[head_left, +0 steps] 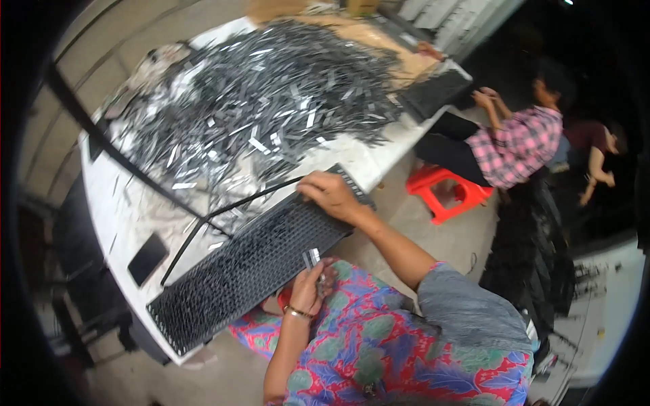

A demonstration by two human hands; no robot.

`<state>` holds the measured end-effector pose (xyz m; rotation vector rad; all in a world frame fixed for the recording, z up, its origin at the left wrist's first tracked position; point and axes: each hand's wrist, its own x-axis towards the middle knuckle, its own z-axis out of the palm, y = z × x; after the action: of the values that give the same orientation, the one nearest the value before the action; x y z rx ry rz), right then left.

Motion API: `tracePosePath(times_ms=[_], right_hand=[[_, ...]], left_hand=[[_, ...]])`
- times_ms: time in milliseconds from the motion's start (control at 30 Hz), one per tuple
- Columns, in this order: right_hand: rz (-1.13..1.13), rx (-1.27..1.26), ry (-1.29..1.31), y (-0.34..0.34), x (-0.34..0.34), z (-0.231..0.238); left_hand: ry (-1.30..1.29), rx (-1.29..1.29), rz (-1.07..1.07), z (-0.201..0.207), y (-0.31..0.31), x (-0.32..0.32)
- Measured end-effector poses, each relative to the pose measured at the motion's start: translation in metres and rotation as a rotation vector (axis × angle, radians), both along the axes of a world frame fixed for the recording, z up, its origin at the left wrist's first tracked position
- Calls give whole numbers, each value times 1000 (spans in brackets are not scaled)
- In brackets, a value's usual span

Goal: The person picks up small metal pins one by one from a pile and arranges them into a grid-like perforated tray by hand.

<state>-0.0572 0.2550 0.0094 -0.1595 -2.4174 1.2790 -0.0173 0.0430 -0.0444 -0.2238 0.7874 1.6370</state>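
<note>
A long black perforated tray (271, 250) lies slanted along the near edge of the white table. Many thin dark pieces stand in its holes, densest toward the left end. My left hand (308, 291) is close to my lap, just off the tray's near side, closed round a few thin shiny strips (312, 257). Over the tray's right part is my right hand (333, 194), its fingers bent together; whatever is at the fingertips is too small to make out. Beyond the tray spreads a large heap of thin dark and silvery strips (284, 88).
A black phone (148, 260) lies left of the tray. Thin black rods (145, 177) cross above the table's left side. At right a person in a checked shirt (518, 145) sits on a red stool (443, 189) near another dark tray (437, 95). Another person (589, 152) is farther right.
</note>
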Motion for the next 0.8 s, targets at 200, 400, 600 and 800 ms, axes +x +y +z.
tracePosePath(times_ms=[200,400,600,800], right_hand=[[103,-70,-26,17,-7,-4],[191,-16,21,20,-8,-9],[198,-62,122,21,-5,-15],[66,-161,60,8,4,-13]], left_hand=[[27,6,63,5,9,10],[66,-59,78,15,16,13],[107,-74,85,24,22,15],[113,-119,120,24,14,19]])
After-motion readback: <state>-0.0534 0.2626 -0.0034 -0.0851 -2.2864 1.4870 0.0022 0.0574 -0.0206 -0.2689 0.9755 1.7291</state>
